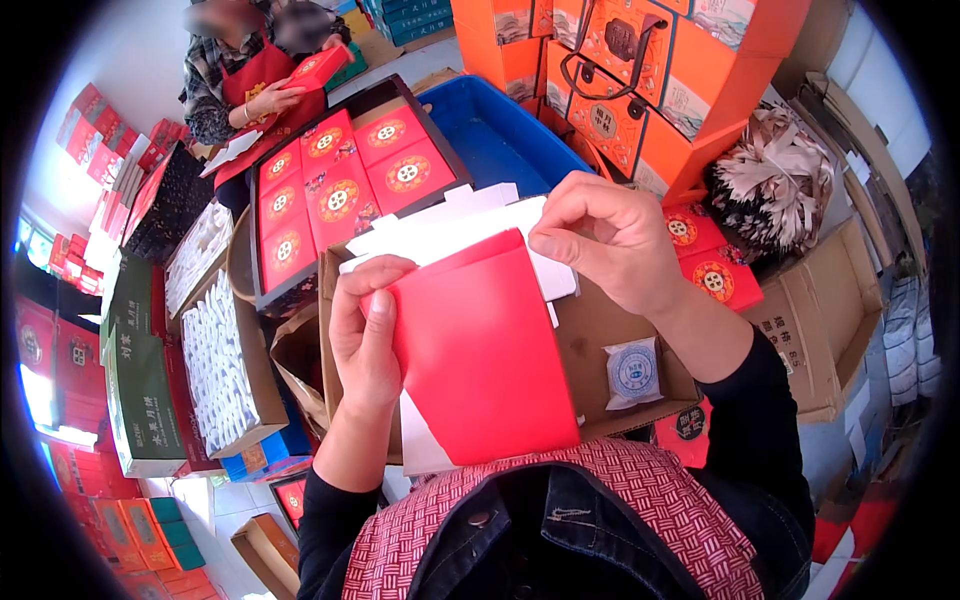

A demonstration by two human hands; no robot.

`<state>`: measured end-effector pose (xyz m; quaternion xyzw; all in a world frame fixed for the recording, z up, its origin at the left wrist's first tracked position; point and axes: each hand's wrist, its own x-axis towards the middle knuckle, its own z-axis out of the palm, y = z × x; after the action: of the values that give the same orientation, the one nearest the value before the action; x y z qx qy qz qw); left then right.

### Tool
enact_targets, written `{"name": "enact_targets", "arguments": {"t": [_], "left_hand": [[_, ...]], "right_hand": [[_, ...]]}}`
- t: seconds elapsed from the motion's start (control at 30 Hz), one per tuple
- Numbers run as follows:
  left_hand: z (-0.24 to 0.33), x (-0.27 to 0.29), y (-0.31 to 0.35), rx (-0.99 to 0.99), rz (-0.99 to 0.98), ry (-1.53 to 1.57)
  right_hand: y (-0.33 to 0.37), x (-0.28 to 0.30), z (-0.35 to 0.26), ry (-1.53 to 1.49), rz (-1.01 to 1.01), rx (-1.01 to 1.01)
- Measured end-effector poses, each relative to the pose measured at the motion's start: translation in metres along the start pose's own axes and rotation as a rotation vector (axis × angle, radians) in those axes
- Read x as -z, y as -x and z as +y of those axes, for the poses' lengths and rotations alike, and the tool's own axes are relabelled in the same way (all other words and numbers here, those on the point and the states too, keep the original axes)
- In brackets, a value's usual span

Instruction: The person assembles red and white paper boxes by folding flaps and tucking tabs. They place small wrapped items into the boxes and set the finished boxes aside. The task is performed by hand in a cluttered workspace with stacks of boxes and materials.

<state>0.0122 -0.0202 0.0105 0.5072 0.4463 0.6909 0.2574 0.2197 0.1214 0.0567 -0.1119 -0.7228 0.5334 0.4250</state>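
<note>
In front of my chest is a red carton (480, 340), its plain red face turned up and a white edge showing at its lower left. My left hand (365, 325) grips its left edge, with the thumb on top. Close to the carton's upper right corner, my right hand (605, 235) has its thumb and fingertips drawn together; what they pinch, if anything, cannot be made out. White card flaps (450, 222) stick out behind the carton. Below it stands an open cardboard box (590, 345), where a small round item in a clear wrapper (632, 373) lies at the right.
A dark tray (262, 296) of red boxes sits far left, beside a blue tub (490, 135). Orange gift boxes (610, 85) are stacked at the back right. Another person (240, 85) holds a red box. White packets (220, 365) fill a carton at the left.
</note>
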Motion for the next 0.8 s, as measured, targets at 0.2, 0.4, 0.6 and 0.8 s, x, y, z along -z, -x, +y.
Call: {"name": "enact_targets", "arguments": {"t": [0.2,0.4,0.6,0.8], "left_hand": [[0.0,-0.001,0.002,-0.073,-0.039,-0.047],[-0.001,0.0,0.005,-0.09,-0.037,-0.085],[0.003,0.0,0.005,-0.109,-0.052,-0.11],[0.002,0.002,0.004,-0.111,-0.073,-0.157]], "right_hand": [[-0.008,-0.006,-0.008,0.014,0.032,-0.304],[-0.003,-0.013,-0.013,0.187,0.044,-0.167],[-0.007,-0.004,-0.004,0.243,-0.04,0.12],[0.009,-0.003,0.007,0.215,-0.186,0.252]]}}
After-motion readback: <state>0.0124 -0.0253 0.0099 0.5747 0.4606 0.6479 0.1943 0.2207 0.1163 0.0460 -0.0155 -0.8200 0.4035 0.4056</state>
